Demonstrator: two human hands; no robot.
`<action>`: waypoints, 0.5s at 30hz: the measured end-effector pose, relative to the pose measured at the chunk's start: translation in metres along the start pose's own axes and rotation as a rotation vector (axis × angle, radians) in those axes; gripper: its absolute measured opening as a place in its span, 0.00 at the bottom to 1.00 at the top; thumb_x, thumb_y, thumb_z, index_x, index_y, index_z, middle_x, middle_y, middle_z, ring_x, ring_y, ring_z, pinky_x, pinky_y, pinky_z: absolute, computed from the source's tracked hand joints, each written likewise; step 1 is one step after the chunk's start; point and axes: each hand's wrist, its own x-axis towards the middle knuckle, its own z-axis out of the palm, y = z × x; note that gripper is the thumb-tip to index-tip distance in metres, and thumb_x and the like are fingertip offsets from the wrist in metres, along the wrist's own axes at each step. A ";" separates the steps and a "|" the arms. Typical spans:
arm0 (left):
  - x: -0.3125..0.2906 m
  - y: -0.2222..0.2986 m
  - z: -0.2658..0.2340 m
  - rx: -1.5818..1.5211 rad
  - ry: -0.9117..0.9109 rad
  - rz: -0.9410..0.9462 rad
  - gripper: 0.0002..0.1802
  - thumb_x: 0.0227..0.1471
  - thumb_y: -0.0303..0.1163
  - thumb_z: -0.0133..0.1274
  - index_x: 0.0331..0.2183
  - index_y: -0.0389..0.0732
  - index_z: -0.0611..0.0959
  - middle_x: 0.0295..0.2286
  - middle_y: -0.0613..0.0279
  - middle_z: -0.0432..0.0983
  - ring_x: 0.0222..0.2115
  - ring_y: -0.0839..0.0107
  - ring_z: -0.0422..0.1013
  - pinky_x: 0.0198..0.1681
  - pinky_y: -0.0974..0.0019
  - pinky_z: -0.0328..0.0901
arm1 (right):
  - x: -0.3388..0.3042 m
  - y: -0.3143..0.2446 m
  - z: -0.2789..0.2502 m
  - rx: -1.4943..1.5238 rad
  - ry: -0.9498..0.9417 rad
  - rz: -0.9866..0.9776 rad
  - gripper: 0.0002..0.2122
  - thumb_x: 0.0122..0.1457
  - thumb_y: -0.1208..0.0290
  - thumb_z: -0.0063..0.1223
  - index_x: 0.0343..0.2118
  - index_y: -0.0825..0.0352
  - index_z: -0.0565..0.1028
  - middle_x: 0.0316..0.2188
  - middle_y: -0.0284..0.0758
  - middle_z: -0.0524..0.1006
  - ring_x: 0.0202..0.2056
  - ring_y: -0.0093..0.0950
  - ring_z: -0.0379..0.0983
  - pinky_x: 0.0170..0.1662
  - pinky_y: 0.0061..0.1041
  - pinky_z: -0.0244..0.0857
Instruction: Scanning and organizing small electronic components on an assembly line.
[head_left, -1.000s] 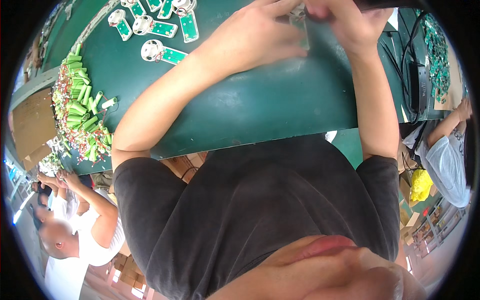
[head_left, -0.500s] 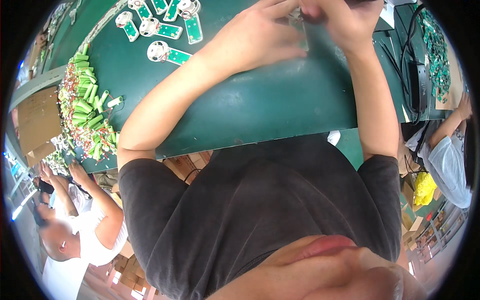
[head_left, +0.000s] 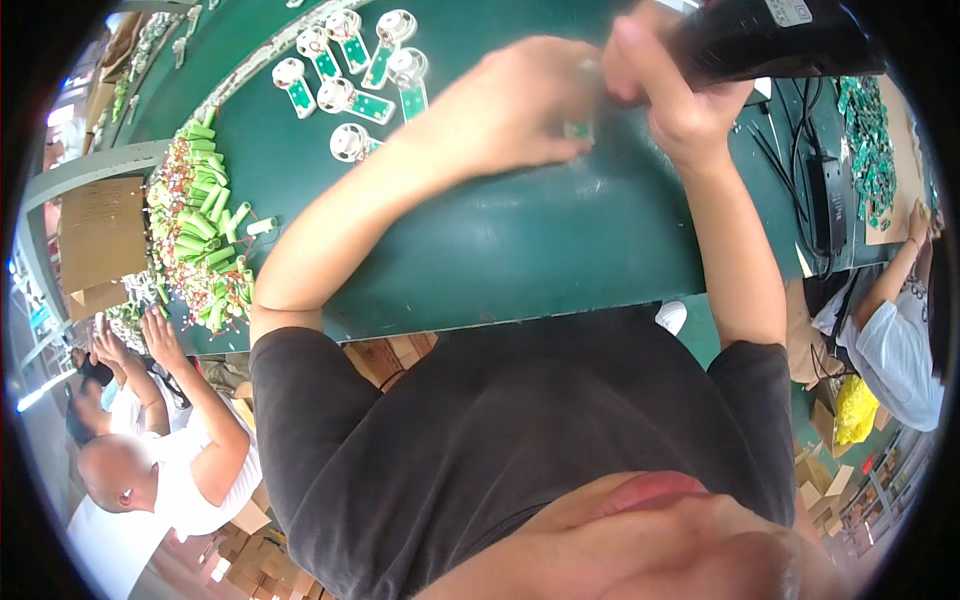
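Observation:
My left hand (head_left: pixel 530 105) is closed around a small green circuit board (head_left: pixel 578 130), blurred and mostly covered by the fingers. Close by on its right, my right hand (head_left: pixel 680 105) grips a thick black tool (head_left: pixel 775 40) with a pale label. The tool's working end is hidden by the fingers, so its exact kind does not show. Left of my left hand lie several similar green boards (head_left: pixel 370 106), each with a round white part (head_left: pixel 335 95) at one end. My left forearm partly covers the nearest one.
Green cylindrical cells with red wires (head_left: pixel 205 215) are heaped along the left of the green table (head_left: pixel 520 250). A black power strip (head_left: pixel 826 200) and cables lie right, beside a pile of small green boards (head_left: pixel 866 150). Other people sit at both sides.
The black tool has come further into view at the upper right. My hands remain close together, the left slightly lower. The whole view has shifted, showing more of the table's far side.

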 end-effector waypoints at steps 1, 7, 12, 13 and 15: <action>0.008 -0.012 -0.009 0.026 -0.005 -0.054 0.14 0.39 0.31 0.71 0.33 0.40 0.88 0.52 0.50 0.77 0.50 0.50 0.74 0.51 0.56 0.71 | 0.001 -0.003 -0.003 -0.014 -0.009 -0.003 0.22 0.59 0.88 0.53 0.54 0.70 0.59 0.20 0.29 0.69 0.17 0.17 0.66 0.23 0.16 0.60; 0.033 -0.190 -0.090 0.740 0.253 -0.447 0.31 0.51 0.43 0.63 0.55 0.42 0.77 0.60 0.32 0.62 0.60 0.32 0.59 0.63 0.42 0.58 | 0.003 0.015 -0.011 -0.212 -0.069 -0.032 0.25 0.57 0.87 0.60 0.58 0.72 0.65 0.23 0.28 0.73 0.19 0.17 0.69 0.24 0.17 0.61; -0.076 -0.343 -0.227 0.926 0.019 -1.020 0.33 0.56 0.52 0.56 0.59 0.49 0.75 0.51 0.43 0.77 0.54 0.46 0.73 0.59 0.53 0.66 | 0.017 -0.022 0.007 -0.062 0.011 -0.102 0.25 0.58 0.88 0.57 0.57 0.70 0.61 0.20 0.29 0.72 0.17 0.19 0.68 0.22 0.18 0.62; -0.070 -0.340 -0.221 0.897 0.054 -0.950 0.31 0.57 0.50 0.55 0.59 0.49 0.76 0.50 0.44 0.78 0.53 0.46 0.74 0.58 0.53 0.67 | 0.021 -0.039 0.006 -0.066 0.107 -0.161 0.25 0.59 0.86 0.55 0.58 0.69 0.60 0.19 0.29 0.71 0.16 0.19 0.67 0.22 0.18 0.62; -0.038 -0.326 -0.176 0.807 0.112 -0.820 0.25 0.58 0.47 0.56 0.54 0.47 0.80 0.45 0.44 0.81 0.48 0.47 0.76 0.53 0.52 0.70 | 0.037 -0.054 -0.012 -0.185 0.136 -0.301 0.24 0.61 0.84 0.52 0.59 0.69 0.58 0.18 0.28 0.69 0.15 0.19 0.64 0.21 0.19 0.63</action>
